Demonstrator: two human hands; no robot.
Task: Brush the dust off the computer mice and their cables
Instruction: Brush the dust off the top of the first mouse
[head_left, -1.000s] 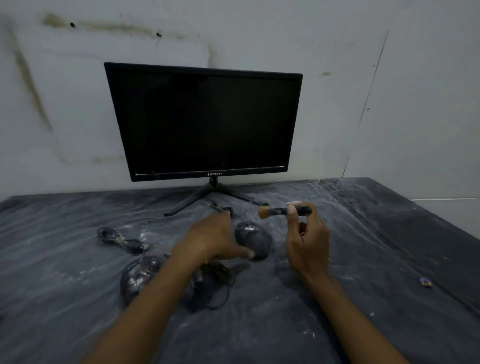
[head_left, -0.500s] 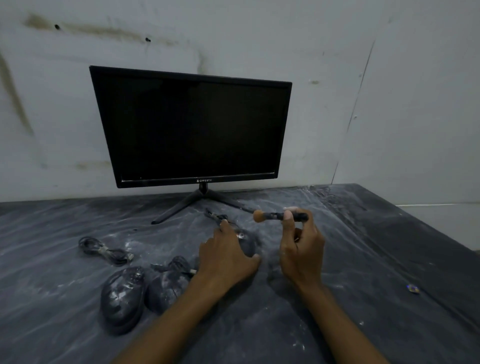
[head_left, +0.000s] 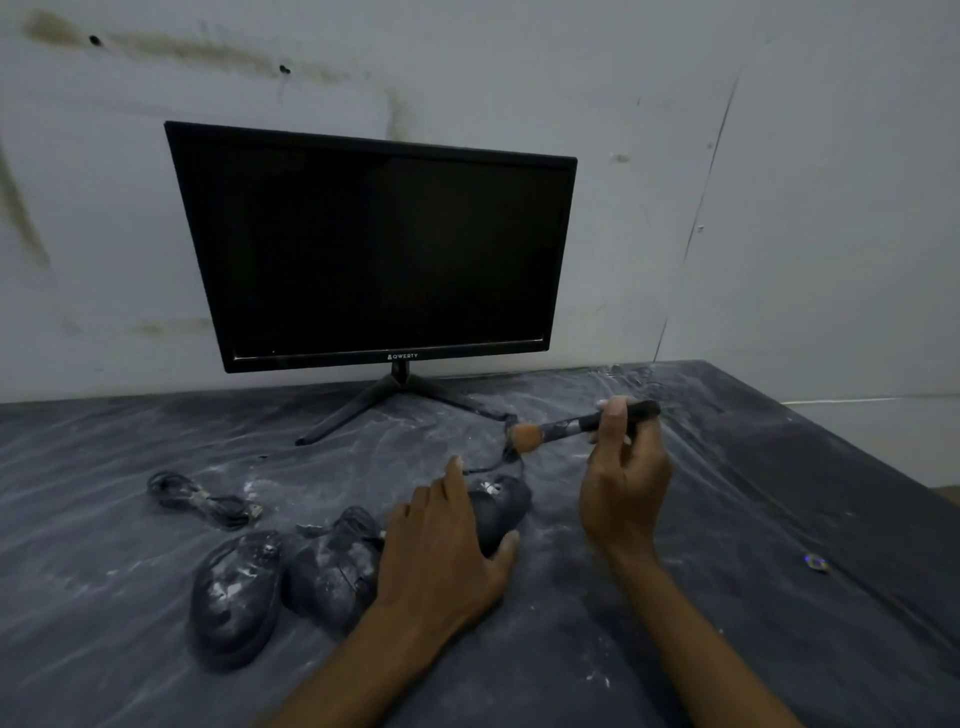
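Brush position is the whole story right now, so let's look at that. We've got the brush (head_left: 576, 427) pinched in our right hand (head_left: 626, 493), fingers curled round the dark handle, with the handle running roughly left-right and the orange bristles pointing left. Those bristles sit up off the table, just far of the mouse (head_left: 498, 506) we're steadying, about where its cable (head_left: 506, 441) leaves the nose and runs toward the monitor stand.

Our left hand (head_left: 447, 551) is draped over that mouse, fingers relaxed and spread across its near-left side, thumb by its near-right edge, more of a hold-down than a real grip. The mouse's long axis runs near-to-far, tilted a bit right.

So from the bristles, the mouse body lies near and slightly down, and the right hand is clearly the closer one for the stroke. Probably a short drop and a pull toward us along that axis.

Two more dusty mice (head_left: 236, 592) (head_left: 337, 566) sit to the left, touching each other, with a coiled cable (head_left: 202, 501) further left and farther back on the dusty table (head_left: 779, 519).
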